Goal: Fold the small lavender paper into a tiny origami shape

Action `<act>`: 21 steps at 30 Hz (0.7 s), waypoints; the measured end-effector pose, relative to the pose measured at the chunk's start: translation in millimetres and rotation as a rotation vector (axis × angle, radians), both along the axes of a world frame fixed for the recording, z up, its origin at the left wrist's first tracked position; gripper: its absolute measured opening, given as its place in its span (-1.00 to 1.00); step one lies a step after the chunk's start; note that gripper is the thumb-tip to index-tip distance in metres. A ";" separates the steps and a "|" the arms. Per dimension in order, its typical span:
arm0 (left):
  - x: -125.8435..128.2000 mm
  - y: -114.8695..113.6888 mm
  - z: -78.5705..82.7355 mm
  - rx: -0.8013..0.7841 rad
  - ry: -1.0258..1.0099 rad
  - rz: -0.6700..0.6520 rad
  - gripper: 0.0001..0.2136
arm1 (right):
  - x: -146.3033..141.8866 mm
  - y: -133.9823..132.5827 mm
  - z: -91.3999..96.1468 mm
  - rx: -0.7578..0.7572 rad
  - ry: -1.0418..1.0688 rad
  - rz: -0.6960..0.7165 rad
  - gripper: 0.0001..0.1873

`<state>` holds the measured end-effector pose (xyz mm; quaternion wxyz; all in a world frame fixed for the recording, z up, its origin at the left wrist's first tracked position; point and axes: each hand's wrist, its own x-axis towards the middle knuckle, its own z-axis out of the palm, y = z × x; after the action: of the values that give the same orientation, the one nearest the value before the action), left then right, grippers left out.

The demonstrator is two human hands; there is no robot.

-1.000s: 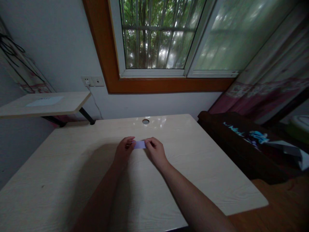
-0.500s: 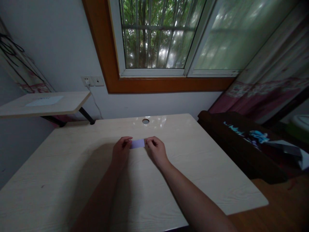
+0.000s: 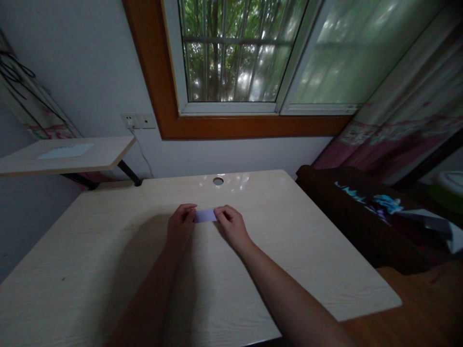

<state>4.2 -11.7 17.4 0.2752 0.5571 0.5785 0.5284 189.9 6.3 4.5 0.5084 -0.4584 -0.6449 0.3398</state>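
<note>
A small purple piece of paper (image 3: 205, 216) is stretched between my two hands, over the middle of the pale wooden desk (image 3: 300, 270). My left hand (image 3: 180, 222) pinches its left end between thumb and fingers. At the other end, my right hand (image 3: 233, 223) has its thumb and forefinger closed on the right edge. Both ends of the paper are partly covered by fingertips. Whether the paper rests on the desktop or sits just above it, I cannot tell.
Beyond the paper is a round cable hole (image 3: 218, 181) in the desk. A raised shelf (image 3: 108, 153) with a sheet of paper (image 3: 66, 151) stands at the back left. A dark brown piece of furniture (image 3: 336, 221) with cloth on it is beyond the desk's right edge.
My right hand has shifted slightly left, its thumb and forefinger now over the paper's right edge. My left hand and the paper have moved a touch left.
</note>
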 end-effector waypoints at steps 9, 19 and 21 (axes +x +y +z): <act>1.9 1.6 -2.5 -0.014 -0.032 -0.044 -0.78 | 0.9 1.3 -2.1 -0.026 0.057 -0.018 -0.80; 1.7 5.8 -7.5 0.299 0.182 -0.229 -0.80 | 1.8 2.1 1.1 -0.110 0.127 -0.046 -0.80; 3.7 7.4 -11.5 0.339 0.272 -0.262 -0.72 | 1.7 1.7 1.4 -0.118 0.135 -0.040 -0.80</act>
<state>7.9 -4.2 5.9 0.1637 0.7313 0.4363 0.4981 191.7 8.0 6.0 0.5298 -0.4763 -0.5787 0.3970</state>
